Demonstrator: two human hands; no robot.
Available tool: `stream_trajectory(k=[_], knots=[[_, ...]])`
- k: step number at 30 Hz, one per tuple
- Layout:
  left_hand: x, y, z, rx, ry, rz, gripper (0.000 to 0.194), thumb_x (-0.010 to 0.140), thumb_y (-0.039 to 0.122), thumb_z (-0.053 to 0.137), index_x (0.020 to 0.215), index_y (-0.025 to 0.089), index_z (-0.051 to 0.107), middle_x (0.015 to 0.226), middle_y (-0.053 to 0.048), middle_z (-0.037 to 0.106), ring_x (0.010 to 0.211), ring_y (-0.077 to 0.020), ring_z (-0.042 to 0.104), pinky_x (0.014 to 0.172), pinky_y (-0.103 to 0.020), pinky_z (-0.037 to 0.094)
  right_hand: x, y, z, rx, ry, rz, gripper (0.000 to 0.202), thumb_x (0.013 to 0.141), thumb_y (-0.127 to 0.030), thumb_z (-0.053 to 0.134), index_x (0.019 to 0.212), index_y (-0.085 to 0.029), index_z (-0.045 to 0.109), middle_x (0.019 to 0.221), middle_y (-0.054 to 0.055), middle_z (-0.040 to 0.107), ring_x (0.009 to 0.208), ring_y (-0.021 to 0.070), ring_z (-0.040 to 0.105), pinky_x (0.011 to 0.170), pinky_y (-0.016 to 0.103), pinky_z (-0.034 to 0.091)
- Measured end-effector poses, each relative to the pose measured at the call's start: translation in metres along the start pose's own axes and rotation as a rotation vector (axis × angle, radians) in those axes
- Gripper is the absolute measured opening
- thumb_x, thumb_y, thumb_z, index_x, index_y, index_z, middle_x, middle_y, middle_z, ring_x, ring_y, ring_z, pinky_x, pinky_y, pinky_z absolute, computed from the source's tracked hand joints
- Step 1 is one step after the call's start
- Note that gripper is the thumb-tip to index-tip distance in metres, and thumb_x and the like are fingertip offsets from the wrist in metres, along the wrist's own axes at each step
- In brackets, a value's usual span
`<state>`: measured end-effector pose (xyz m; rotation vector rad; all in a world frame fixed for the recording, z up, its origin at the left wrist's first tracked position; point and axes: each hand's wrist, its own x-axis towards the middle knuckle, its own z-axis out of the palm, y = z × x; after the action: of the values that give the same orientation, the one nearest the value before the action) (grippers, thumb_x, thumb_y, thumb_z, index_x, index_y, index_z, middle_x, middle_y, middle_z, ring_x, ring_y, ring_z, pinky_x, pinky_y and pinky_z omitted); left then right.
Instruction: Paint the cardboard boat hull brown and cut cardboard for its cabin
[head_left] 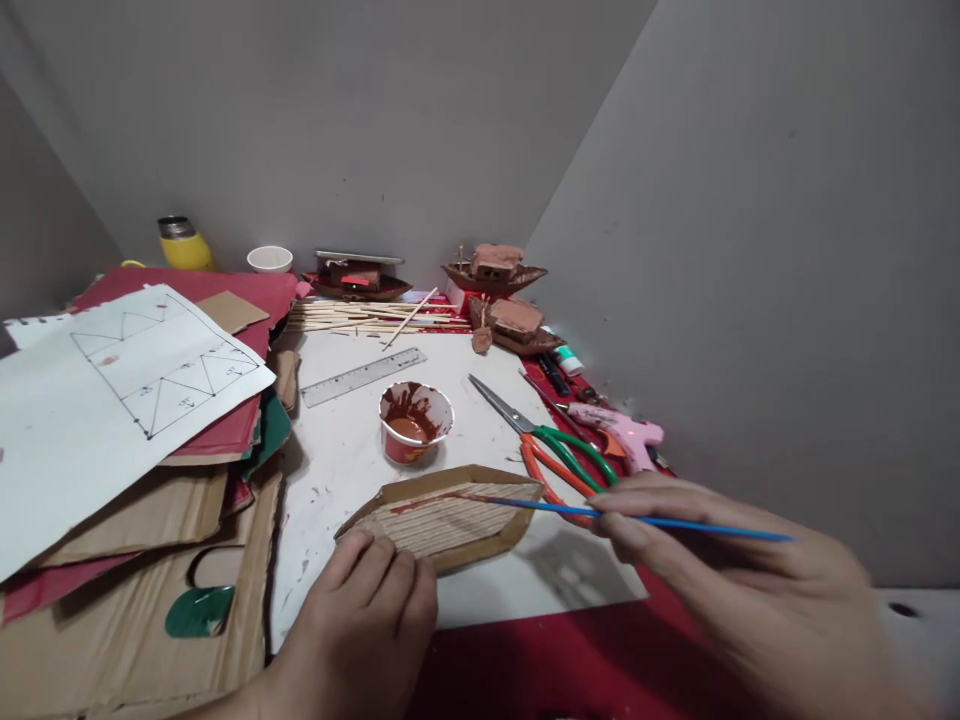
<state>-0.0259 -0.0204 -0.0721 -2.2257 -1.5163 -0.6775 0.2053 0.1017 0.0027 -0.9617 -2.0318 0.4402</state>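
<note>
At lower right, the right hand (739, 580) pinches a blue paintbrush (559, 508) in its grip; at lower centre, the left hand's (367, 620) grip clasps a cardboard boat (465, 526).

Cup (405, 453) behind boat (450, 527), scissors (527, 424) to right

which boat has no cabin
The cardboard boat at the left hand: its ribbed floor lies open, while the three brown boats farther back all carry cabins.

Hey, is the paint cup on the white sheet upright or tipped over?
Upright: the paint cup stands with its mouth facing up, and brown paint pools inside.
</note>
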Motion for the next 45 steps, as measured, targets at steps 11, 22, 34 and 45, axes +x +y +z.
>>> stream_trajectory(k=[11, 22, 34, 45], knots=[[-0.002, -0.002, -0.029, 0.112, 0.028, 0.105, 0.029, 0.098, 0.007, 0.039, 0.101, 0.016, 0.066, 0.091, -0.004, 0.076, 0.087, -0.0195, 0.065, 0.091, -0.037, 0.043, -0.008, 0.000, 0.040, 0.303, -0.178, -0.116, 0.026, 0.082, -0.006, 0.069, 0.094, -0.028, 0.074, 0.078, -0.002, 0.076, 0.070, 0.0130, 0.072, 0.064, 0.018, 0.059], [0.011, -0.041, -0.047, 0.045, -0.362, -0.398, 0.032, 0.101, 0.035, 0.035, 0.115, 0.019, 0.059, 0.072, -0.004, 0.075, 0.053, -0.0233, 0.072, 0.045, -0.029, 0.049, -0.012, 0.004, 0.054, 0.381, -0.219, -0.118, 0.020, 0.084, -0.009, 0.069, 0.095, -0.024, 0.075, 0.077, 0.002, 0.076, 0.068, 0.0149, 0.071, 0.061, 0.021, 0.058], [0.019, -0.041, -0.043, -0.558, -0.553, -0.648, 0.029, 0.100, 0.031, 0.038, 0.113, 0.022, 0.062, 0.066, 0.000, 0.070, 0.065, -0.0203, 0.072, 0.069, -0.028, 0.055, -0.011, 0.010, 0.054, 0.356, -0.292, -0.165, 0.020, 0.086, -0.006, 0.065, 0.097, -0.022, 0.071, 0.078, 0.003, 0.073, 0.068, 0.0159, 0.070, 0.061, 0.024, 0.057], [0.016, -0.040, -0.039, -0.635, -0.553, -0.714, 0.034, 0.101, 0.039, 0.033, 0.111, 0.023, 0.061, 0.077, -0.002, 0.071, 0.079, -0.0211, 0.072, 0.082, -0.032, 0.055, -0.002, 0.015, 0.027, 0.149, -0.244, -0.197, 0.019, 0.088, -0.009, 0.062, 0.096, -0.025, 0.068, 0.081, 0.003, 0.075, 0.070, 0.0176, 0.072, 0.061, 0.025, 0.059]])
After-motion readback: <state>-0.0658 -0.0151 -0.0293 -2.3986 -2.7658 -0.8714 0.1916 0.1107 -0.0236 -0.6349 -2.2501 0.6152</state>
